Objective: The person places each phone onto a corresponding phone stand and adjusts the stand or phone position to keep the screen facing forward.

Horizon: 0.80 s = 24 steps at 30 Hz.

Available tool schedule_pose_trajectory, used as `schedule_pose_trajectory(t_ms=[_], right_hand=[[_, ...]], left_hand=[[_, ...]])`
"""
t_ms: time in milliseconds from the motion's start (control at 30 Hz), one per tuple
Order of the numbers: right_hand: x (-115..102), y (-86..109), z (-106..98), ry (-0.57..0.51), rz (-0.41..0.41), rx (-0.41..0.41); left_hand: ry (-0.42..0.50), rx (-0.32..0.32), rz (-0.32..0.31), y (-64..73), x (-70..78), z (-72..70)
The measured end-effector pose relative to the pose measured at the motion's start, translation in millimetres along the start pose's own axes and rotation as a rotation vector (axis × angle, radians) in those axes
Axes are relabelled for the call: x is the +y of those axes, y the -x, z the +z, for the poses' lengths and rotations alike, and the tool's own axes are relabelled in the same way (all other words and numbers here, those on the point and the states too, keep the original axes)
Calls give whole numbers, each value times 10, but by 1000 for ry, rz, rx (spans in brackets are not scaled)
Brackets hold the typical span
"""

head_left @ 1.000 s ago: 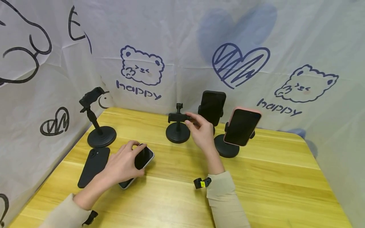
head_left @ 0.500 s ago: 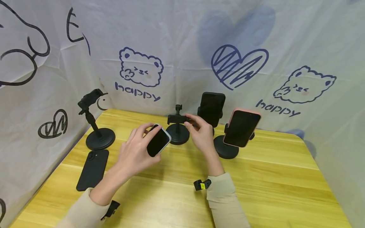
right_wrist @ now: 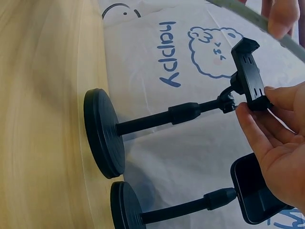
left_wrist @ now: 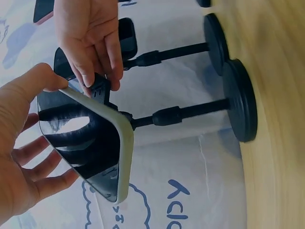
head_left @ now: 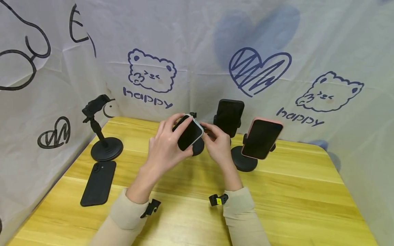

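My left hand (head_left: 164, 141) grips a phone in a pale case (head_left: 190, 134) by its edges, thumb on one side and fingers on the other. The dark screen faces up toward me in the head view. Behind the phone stands a black phone stand (right_wrist: 183, 113), mostly hidden in the head view. My right hand (head_left: 219, 143) pinches one end of that stand's clamp (right_wrist: 249, 76) between thumb and fingers. In the right wrist view the clamp holds no phone, and the pale case's edge (right_wrist: 264, 23) is close in front of it.
Right of my hands, one stand holds a black phone (head_left: 229, 116) and another a pink-cased phone (head_left: 261, 138). At the left is a stand (head_left: 103, 131) with a bare clamp; a black phone (head_left: 98, 183) lies face down before it. Printed cloth (head_left: 197, 41) hangs behind the wooden table (head_left: 295, 191).
My left hand has lifted the pale-cased phone off the table and carried it right and away from me, up to the middle stand. My right hand has stayed at the clamp.
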State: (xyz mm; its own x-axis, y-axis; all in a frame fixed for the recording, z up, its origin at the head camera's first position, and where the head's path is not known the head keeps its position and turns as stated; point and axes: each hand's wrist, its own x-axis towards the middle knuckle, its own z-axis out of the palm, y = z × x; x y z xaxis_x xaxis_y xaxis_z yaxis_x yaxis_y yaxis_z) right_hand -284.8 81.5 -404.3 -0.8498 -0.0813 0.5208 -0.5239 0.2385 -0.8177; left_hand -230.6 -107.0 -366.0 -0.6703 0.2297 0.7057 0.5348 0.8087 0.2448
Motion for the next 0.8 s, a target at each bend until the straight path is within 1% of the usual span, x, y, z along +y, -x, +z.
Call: schedule_pose_trajectory(t_ms=[100,233,333,467,500,633,733,800], right_hand=[[-20,-4,26,-4,3,-8],[-39,1,49,3,21,-23],[-48,14,43,15,35,-24],[-62,38,15,37,40,-15],[-67,43,8,42,35,-11],[-121,42,-23,-21,-3,22],[-212,26,-61,-77,-51,59],[-283,21,-92,-94,-72,68]], left_hand=[[-19,37,-11,-34,-24,24],[-35,73,-28,-36,-65,39],[-31,85,-25,-25,-78,55],[-24,83,-10,-14,-64,77],[-22,82,-7,-13,-59,82],[-21,85,-7,-23,-39,84],[-18,90,-2,-42,-30,89],[-17,90,6,-49,-28,98]])
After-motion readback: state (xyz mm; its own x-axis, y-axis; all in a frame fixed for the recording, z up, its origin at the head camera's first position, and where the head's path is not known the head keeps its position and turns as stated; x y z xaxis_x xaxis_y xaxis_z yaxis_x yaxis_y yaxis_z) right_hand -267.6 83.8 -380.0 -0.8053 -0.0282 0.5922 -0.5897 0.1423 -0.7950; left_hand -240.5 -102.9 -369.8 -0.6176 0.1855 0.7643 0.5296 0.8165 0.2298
